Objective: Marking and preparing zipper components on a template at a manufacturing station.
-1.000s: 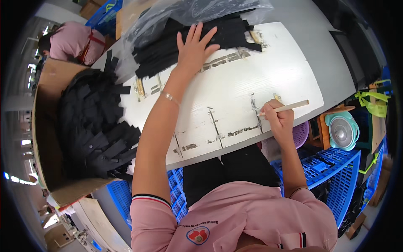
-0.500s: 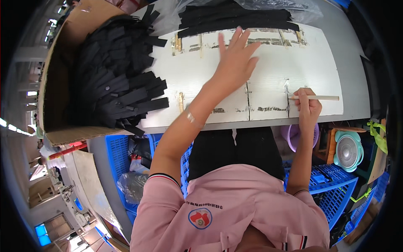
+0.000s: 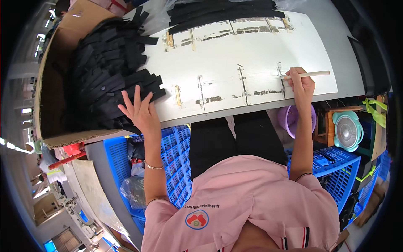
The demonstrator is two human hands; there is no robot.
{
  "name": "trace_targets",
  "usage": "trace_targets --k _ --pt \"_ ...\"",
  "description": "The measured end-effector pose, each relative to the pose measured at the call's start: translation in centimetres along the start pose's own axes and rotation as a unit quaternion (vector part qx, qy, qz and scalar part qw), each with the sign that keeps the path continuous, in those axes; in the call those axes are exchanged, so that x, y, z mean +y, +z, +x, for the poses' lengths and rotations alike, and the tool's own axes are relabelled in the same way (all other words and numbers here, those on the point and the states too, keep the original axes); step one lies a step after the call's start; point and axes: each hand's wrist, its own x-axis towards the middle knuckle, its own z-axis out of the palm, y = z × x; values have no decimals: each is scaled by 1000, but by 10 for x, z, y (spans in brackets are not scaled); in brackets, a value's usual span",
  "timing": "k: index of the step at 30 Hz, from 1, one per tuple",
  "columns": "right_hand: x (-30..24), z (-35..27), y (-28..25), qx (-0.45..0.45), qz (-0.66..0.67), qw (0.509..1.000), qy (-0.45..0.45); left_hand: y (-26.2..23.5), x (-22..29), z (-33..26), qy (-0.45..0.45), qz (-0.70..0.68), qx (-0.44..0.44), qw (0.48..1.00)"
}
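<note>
The grey table (image 3: 346,67) carries a white board (image 3: 218,59) with dark marks. At left, a cardboard box (image 3: 79,21) holds a heap of black strips (image 3: 111,71); a row of black strips (image 3: 222,16) lies far. My left hand (image 3: 142,112) is spread at the heap's near right, touching or not I can't tell. My right hand (image 3: 303,86), near right, pinches a pale stick (image 3: 317,74).

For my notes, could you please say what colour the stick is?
The stick is pale cream, best seen in the head view.
</note>
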Motion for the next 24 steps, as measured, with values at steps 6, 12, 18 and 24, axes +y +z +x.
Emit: trace_targets --k 6,12,18,24 --pt "-1 -1 1 13 12 1000 -19 43 101 6 52 -171 -78 981" --pt "-28 -35 25 -2 -207 967 -150 49 206 8 99 -248 -172 948" --pt "-5 -59 26 -47 -377 881 -281 40 220 2 129 -279 -192 932" --pt "16 -49 -27 7 -467 854 -229 20 174 -16 79 -232 -231 942"
